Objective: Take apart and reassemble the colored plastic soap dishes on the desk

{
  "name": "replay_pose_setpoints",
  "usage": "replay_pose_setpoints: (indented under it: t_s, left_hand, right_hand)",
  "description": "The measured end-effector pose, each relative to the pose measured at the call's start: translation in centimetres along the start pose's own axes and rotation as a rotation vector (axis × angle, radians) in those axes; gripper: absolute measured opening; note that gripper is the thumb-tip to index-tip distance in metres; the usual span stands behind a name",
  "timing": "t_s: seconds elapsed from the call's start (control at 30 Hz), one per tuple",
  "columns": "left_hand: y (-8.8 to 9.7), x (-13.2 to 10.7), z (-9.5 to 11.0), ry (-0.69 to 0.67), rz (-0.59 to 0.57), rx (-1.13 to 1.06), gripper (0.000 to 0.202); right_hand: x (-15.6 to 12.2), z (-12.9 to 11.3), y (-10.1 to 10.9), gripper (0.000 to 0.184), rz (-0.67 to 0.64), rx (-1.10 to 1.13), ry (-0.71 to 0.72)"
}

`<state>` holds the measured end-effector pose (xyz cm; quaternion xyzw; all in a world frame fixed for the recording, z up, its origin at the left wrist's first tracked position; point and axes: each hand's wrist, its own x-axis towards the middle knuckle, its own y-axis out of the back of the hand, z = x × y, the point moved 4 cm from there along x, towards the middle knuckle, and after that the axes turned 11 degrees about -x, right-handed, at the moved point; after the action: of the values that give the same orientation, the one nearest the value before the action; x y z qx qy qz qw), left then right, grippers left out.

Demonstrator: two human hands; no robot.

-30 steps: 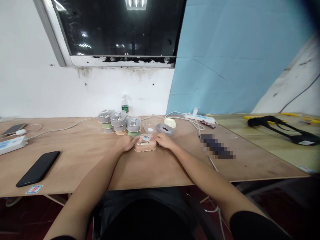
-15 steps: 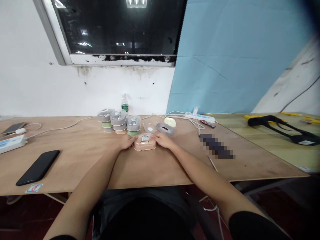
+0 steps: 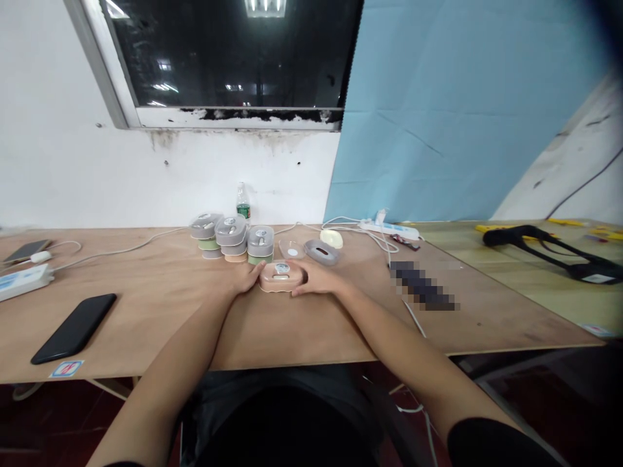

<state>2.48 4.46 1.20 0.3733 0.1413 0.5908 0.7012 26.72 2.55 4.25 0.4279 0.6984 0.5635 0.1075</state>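
Left hand [image 3: 244, 277] and right hand [image 3: 315, 279] clasp the pink case [image 3: 281, 279] at nine and three, contents hidden!

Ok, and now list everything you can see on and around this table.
plywood table: 1, light brown, in front of the person
peach container: 1, peach with a grey-white top, between the hands
container stacks: 3, grey lids above green or peach layers, behind the peach container
clear dish: 1, see-through, right of the stacks
grey lid: 1, grey, right of the clear dish
water bottle: 1, clear with green label, behind the stacks
power strips: 2, white, far left and back right
phones: 2, one black at front left, one at back left
left hand: 1, bare, on the container's left end
right hand: 1, bare, on its right end
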Motion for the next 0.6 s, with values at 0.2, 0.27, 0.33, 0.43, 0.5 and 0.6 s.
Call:
replay_pose_setpoints:
  t_s: [0.2,0.27,0.33,0.43,0.5,0.6]
  left_hand:
    - [-0.1,-0.2,0.5,-0.034,-0.056,0.087,0.072]
    - [-0.1,-0.3,0.8,-0.048,-0.06,0.064,0.07]
    - [0.1,-0.4,1.4,-0.08,-0.073,0.025,0.067]
    - [0.8,-0.7,2.5,-0.144,-0.05,-0.031,0.061]
    - [1.5,-0.9,3.2,-0.163,0.038,-0.1,0.056]
    - [2.3,-1.1,4.0,-0.163,0.183,-0.247,0.051]
  right_hand:
    - [0.0,0.4,-1.0,0.094,-0.039,0.019,0.023]
    - [-0.1,0.4,-0.7,0.093,0.015,-0.021,0.029]
    - [-0.2,0.4,-0.2,0.092,0.087,-0.053,0.036]
    - [-0.4,0.2,0.6,0.088,0.2,-0.048,0.06]
    - [-0.5,0.1,1.0,0.086,0.28,-0.025,0.058]
    - [-0.3,0.3,1.3,0.087,0.414,0.038,-0.012]
